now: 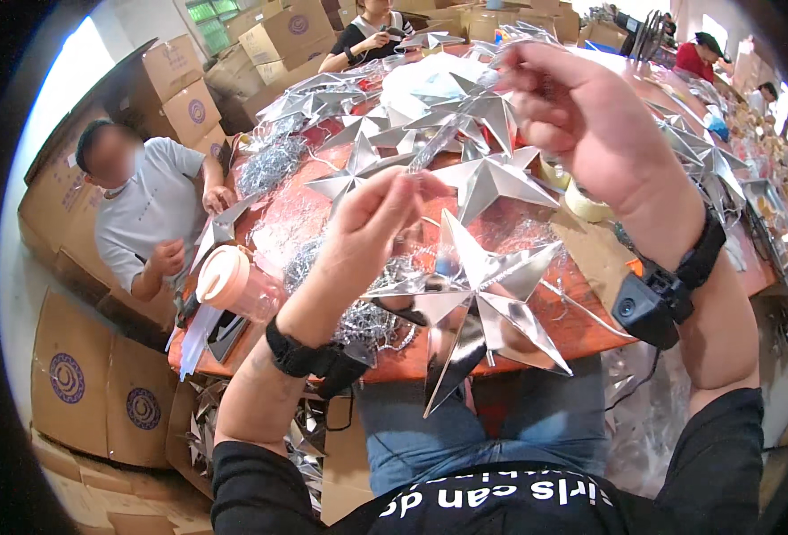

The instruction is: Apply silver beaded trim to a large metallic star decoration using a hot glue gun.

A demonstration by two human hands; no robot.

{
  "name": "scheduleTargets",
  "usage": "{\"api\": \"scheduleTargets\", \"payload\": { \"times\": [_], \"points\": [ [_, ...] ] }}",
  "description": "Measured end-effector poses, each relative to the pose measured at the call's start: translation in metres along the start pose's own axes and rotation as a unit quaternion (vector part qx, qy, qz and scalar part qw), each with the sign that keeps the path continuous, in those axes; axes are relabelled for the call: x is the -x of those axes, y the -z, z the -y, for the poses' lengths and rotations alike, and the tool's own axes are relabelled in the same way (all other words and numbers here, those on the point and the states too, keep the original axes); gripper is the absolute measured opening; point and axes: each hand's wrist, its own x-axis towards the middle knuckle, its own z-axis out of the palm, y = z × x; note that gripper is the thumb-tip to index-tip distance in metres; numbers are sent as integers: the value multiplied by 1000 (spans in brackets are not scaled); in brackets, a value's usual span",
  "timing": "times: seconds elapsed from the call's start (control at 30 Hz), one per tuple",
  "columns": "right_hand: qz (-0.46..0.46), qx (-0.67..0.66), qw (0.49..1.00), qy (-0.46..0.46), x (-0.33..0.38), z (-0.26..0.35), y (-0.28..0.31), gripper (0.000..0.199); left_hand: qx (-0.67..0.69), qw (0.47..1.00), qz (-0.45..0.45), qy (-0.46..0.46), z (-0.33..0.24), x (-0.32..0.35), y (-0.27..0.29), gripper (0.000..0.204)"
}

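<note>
Centre of the head view: the person's left hand (378,209) pinches the lower end of a thin silvery tinsel strand (452,125), thumb and fingers closed narrow on it. Right hand (581,116), upper right of centre, has its fingers curled shut on the strand's upper end, so the strand runs taut and slanting between the two hands.

Just below the left hand, a large shiny silver foil star with long folded points (479,294) lies at the near edge of the orange table (581,330), one point overhanging toward the person's lap. More silver stars (483,174) are heaped behind it, with loose tinsel scraps (269,165) at upper left.

Risks, as judged:
- strand looks thin; pulled too tight it could snap or slip from the pinch.
- overhanging star could be knocked off by a forearm.
- pink-lidded plastic cup (233,281) sits at the left table edge, liable to tip.

Co-worker in grey shirt (149,209) sits at left, hands apart from these.
</note>
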Motion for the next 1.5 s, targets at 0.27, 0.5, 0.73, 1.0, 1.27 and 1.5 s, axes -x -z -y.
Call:
{"api": "scheduleTargets", "payload": {
  "times": [0.27, 0.5, 0.73, 1.0, 1.27, 1.5],
  "points": [
    [-6, -68, 996, 62, 24, 24, 54, 18, -187, 971, -142, -42, 10, 19, 48, 32],
    [-65, -38, 997, 15, 37, 37, 68, 18, -572, 803, -30, 162, 12, 20, 78, 37],
    [-169, 159, 971, 55, 81, 13, 116, 20, -603, 791, -64, 82, -7, 49, 28, 35],
    [-111, 599, 791, 55, 111, -38, 151, 29, -558, 829, 40, -16, 18, 83, -20, 53],
    [-286, 750, 541, -250, 171, -69, 196, 63, -455, 886, -83, 38, 34, 110, -41, 57],
    [-433, 507, 746, -21, 183, -96, 216, 30, -549, 814, -177, -70, 68, 114, -36, 64]
  ]
}}
